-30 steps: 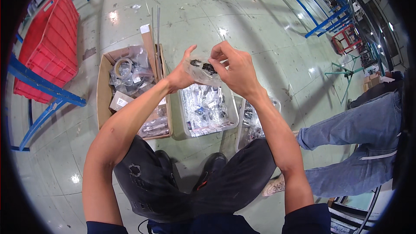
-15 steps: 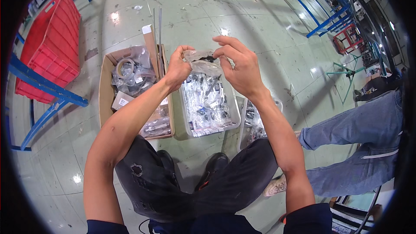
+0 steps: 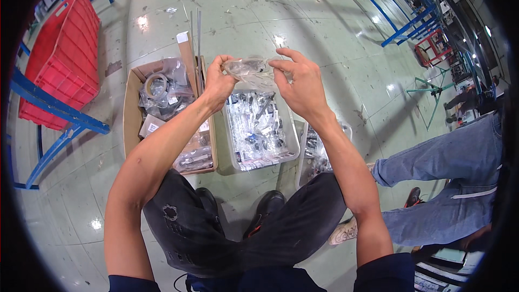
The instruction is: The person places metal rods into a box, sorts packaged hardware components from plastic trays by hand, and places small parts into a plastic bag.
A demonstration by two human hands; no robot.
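A clear plastic bag point(image 3: 250, 70) is stretched between my two hands, over the far end of a white tray point(image 3: 296, 148). My left hand point(image 3: 218, 84) pinches the bag's left side. At its right side, my right hand point(image 3: 300, 82) grips the edge between thumb and fingers, the index finger raised. A few small dark bits show through the plastic; their kind I cannot make out. Below, the tray holds many small clear packets point(image 3: 257, 124) with dark and silvery parts inside.
Left of the tray stands a cardboard box point(image 3: 131, 113) with bags, a tape roll point(image 3: 156, 86) and long strips. Another tray point(image 3: 303, 151) lies partly behind my right forearm. A red crate point(image 3: 65, 59) and blue metal frame point(image 3: 54, 103) are at left; a person's jeans-clad legs point(image 3: 438, 157) at right.
The bag, earlier gaping with a dark opening, now looks flatter and stretched wider. My right hand has closed onto its edge; my left has hardly moved.
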